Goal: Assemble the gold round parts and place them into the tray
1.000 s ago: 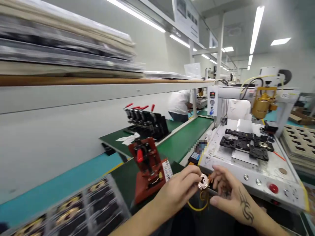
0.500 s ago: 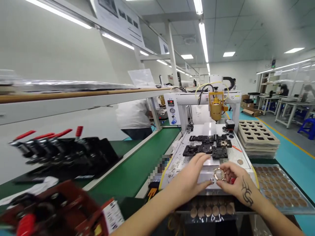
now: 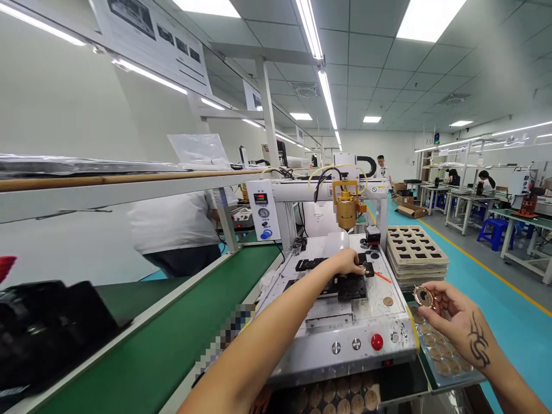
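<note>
Two hands: the right hand point(image 3: 446, 307) is closed on a rose-gold watch case point(image 3: 419, 298), pinched at its edge between thumb and fingers; the left hand point(image 3: 347, 263) has its fingertips down at the black fixture blocks point(image 3: 351, 289), and whether they pinch anything cannot be told.
Change at the watch case: half a second ago it was in front of the machine with the left hand near it; now the right hand has it off to the right, and the left hand has reached forward, so the work is split between two places.
Round metal part point(image 3: 367, 267): on the blocks, right at the left fingertips, partly covered by them.
In the way: the left forearm crosses the white machine point(image 3: 319, 353) and hides some of the blocks.
Brown disc point(image 3: 388, 301): lying loose, left of the watch case.
Orange stick point(image 3: 382, 277): just right of the left fingertips.
Gold dispensing head point(image 3: 346, 211): above and beyond the left hand.
Disc tray point(image 3: 455, 380): below the right hand.
Beige tray stack point(image 3: 416, 270): beyond the right hand.
Co-worker point(image 3: 172, 221): well left of both hands, in a white top.
</note>
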### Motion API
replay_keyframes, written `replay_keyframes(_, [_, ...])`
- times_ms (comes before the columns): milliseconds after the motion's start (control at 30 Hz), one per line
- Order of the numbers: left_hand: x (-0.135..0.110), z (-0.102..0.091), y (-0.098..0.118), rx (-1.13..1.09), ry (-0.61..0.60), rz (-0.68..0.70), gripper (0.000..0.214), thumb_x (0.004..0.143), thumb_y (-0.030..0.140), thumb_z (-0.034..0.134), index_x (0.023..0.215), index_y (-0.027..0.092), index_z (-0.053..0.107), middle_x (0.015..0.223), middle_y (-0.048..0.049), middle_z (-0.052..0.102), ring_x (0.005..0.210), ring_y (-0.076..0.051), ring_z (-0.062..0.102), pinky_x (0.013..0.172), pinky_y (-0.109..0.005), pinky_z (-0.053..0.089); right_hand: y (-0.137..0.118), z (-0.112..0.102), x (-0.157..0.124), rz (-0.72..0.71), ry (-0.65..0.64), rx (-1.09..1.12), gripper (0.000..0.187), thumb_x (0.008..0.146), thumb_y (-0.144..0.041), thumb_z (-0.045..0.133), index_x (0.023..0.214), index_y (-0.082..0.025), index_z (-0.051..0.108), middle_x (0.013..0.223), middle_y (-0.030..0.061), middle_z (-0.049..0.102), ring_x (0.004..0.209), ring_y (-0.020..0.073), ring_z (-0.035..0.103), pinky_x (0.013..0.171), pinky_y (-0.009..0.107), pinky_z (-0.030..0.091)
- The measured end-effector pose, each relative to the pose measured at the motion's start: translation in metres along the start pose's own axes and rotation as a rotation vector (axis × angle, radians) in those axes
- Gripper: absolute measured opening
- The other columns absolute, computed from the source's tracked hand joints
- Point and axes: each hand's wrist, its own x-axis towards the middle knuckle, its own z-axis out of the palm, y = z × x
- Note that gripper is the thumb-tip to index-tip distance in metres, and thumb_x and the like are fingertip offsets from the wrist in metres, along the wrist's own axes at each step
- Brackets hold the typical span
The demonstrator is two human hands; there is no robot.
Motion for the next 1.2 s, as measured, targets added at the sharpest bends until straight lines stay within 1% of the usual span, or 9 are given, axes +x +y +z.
replay_keyframes(100, [0.010, -0.006, -0.002, -0.002, -0.101, -0.034, 0.032, 0.102, 0.038, 0.070, 0.125, 0.016, 0.069, 0.125, -0.0089, 0.072, 0.107, -0.026, 0.072, 0.092, -0.046, 0.063, 0.008, -0.003, 0.008, 0.000, 0.002, 0.035, 0.037, 0.086, -0.044, 0.081, 0.115, -0.022, 0.073, 0.083, 0.0024, 0.071, 0.070, 0.0201, 0.064, 0.064, 0.031, 0.056])
replay_keyframes(200, [0.016, -0.008, 0.006, -0.023, -0.128, -0.056, 0.033, 0.102, 0.037, 0.070, 0.128, 0.016, 0.068, 0.129, -0.0093, 0.070, 0.109, -0.027, 0.072, 0.093, -0.046, 0.063, 0.019, 0.011, 0.032, -0.001, -0.027, 0.071, 0.042, 0.086, -0.048, 0.081, 0.116, -0.021, 0.070, 0.081, 0.0011, 0.068, 0.068, 0.0191, 0.060, 0.064, 0.032, 0.053])
replay_keyframes(433, [-0.009, -0.006, 0.017, -0.175, 0.081, -0.020, 0.033, 0.102, 0.038, 0.070, 0.126, 0.016, 0.069, 0.128, -0.0086, 0.071, 0.108, -0.027, 0.072, 0.091, -0.046, 0.063, 0.048, 0.067, 0.090, -0.051, -0.078, 0.080, 0.043, 0.085, -0.056, 0.075, 0.104, -0.019, 0.065, 0.082, 0.0007, 0.062, 0.072, 0.0192, 0.058, 0.067, 0.032, 0.050])
replay_keyframes(600, [-0.057, -0.030, 0.013, -0.355, 0.337, 0.097, 0.021, 0.089, 0.025, 0.075, 0.108, 0.015, 0.072, 0.104, -0.0061, 0.077, 0.095, -0.022, 0.073, 0.087, -0.035, 0.059, 0.064, 0.107, 0.137, -0.079, -0.260, -0.008, 0.031, 0.083, -0.040, 0.083, 0.097, -0.018, 0.066, 0.083, 0.0001, 0.065, 0.075, 0.0176, 0.060, 0.070, 0.030, 0.051])
replay_keyframes(700, [-0.095, -0.041, 0.016, -0.424, 0.437, 0.154, 0.021, 0.083, 0.022, 0.071, 0.104, 0.018, 0.071, 0.096, -0.0041, 0.078, 0.089, -0.020, 0.072, 0.082, -0.030, 0.056, 0.072, 0.127, 0.170, -0.070, -0.419, -0.092, 0.023, 0.090, -0.033, 0.082, 0.096, -0.016, 0.067, 0.083, -0.0014, 0.066, 0.072, 0.0151, 0.063, 0.069, 0.029, 0.055])
replay_keyframes(800, [-0.138, -0.044, 0.019, -0.454, 0.488, 0.171, 0.022, 0.082, 0.026, 0.069, 0.103, 0.020, 0.069, 0.094, -0.0034, 0.077, 0.086, -0.020, 0.070, 0.080, -0.031, 0.054, 0.076, 0.134, 0.194, -0.077, -0.580, -0.174, 0.021, 0.101, -0.035, 0.074, 0.102, -0.015, 0.070, 0.093, 0.0006, 0.071, 0.076, 0.0153, 0.069, 0.072, 0.032, 0.060])
replay_keyframes(933, [-0.194, -0.038, 0.016, -0.455, 0.497, 0.151, 0.021, 0.084, 0.027, 0.067, 0.104, 0.022, 0.067, 0.093, -0.0022, 0.077, 0.086, -0.019, 0.069, 0.080, -0.032, 0.053, 0.078, 0.130, 0.207, -0.147, -0.712, -0.237, 0.027, 0.100, -0.039, 0.074, 0.113, -0.015, 0.072, 0.106, 0.0044, 0.075, 0.090, 0.0199, 0.073, 0.083, 0.039, 0.063])
replay_keyframes(1033, [-0.228, -0.030, 0.011, -0.458, 0.496, 0.127, 0.021, 0.085, 0.027, 0.065, 0.105, 0.022, 0.067, 0.093, -0.0014, 0.076, 0.085, -0.019, 0.068, 0.080, -0.032, 0.054, 0.079, 0.130, 0.205, -0.209, -0.707, -0.263, 0.030, 0.098, -0.042, 0.075, 0.113, -0.016, 0.076, 0.108, 0.0075, 0.077, 0.096, 0.0226, 0.074, 0.090, 0.042, 0.061])
replay_keyframes(1200, [-0.266, -0.015, 0.005, -0.439, 0.565, 0.086, 0.021, 0.083, 0.024, 0.063, 0.103, 0.023, 0.069, 0.095, -0.0015, 0.076, 0.087, -0.020, 0.068, 0.084, -0.033, 0.057, 0.079, 0.138, 0.196, -0.275, -0.526, -0.314, 0.031, 0.092, -0.045, 0.075, 0.102, -0.017, 0.084, 0.097, 0.0117, 0.078, 0.095, 0.0279, 0.072, 0.087, 0.042, 0.057])
